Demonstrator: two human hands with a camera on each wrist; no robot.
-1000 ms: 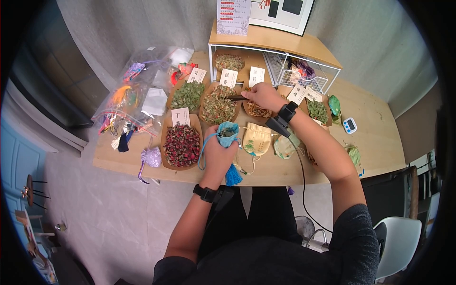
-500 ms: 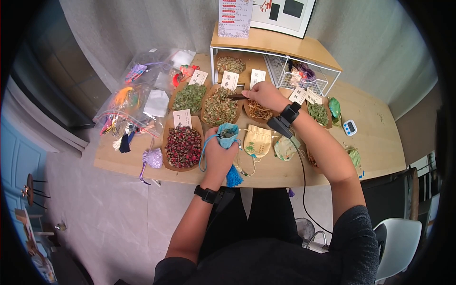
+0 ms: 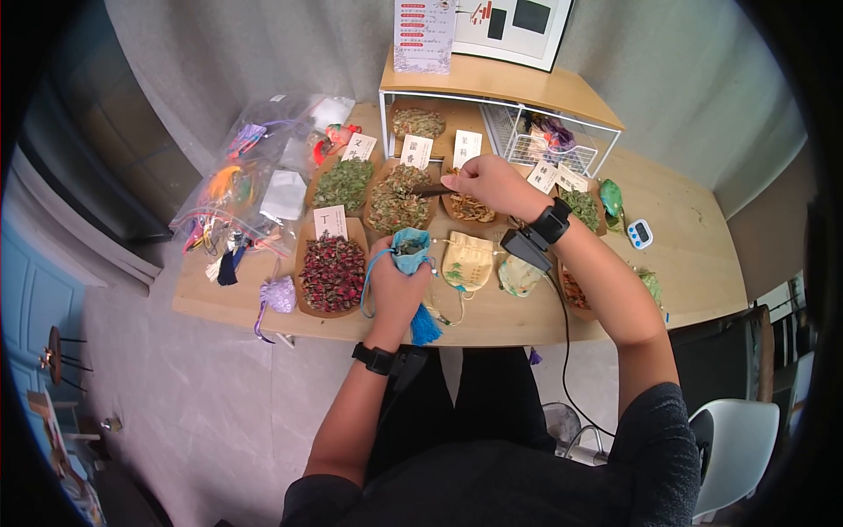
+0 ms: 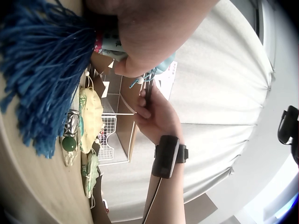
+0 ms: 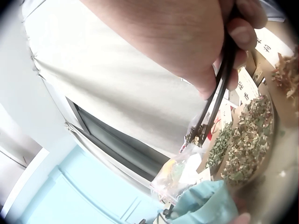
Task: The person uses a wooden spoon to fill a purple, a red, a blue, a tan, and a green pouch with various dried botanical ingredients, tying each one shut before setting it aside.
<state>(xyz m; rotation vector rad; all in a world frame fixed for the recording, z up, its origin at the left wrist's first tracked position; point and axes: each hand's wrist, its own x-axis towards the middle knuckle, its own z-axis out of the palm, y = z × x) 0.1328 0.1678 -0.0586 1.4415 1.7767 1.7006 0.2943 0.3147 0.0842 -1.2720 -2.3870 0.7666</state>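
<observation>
My left hand grips a light blue drawstring pouch, its mouth upward with some dark contents inside. A blue tassel dangles under it. With my right hand I pinch dark tongs. A small pinch of dried herb sits between their tips in the right wrist view. The tongs reach over a paper tray of mixed dried herb, just beyond the pouch. A tray of dark red rosebuds lies left of my left hand.
Trays of green leaves and yellowish dried flowers flank the mixed herb. A yellow pouch and a pale green pouch lie near the front. Plastic bags fill the left, a shelf stands behind, a timer at right.
The tongs have lifted and shifted a little toward me from the mixed herb, now holding a pinch. The left hand and pouch stay almost in place; the whole view shifts slightly.
</observation>
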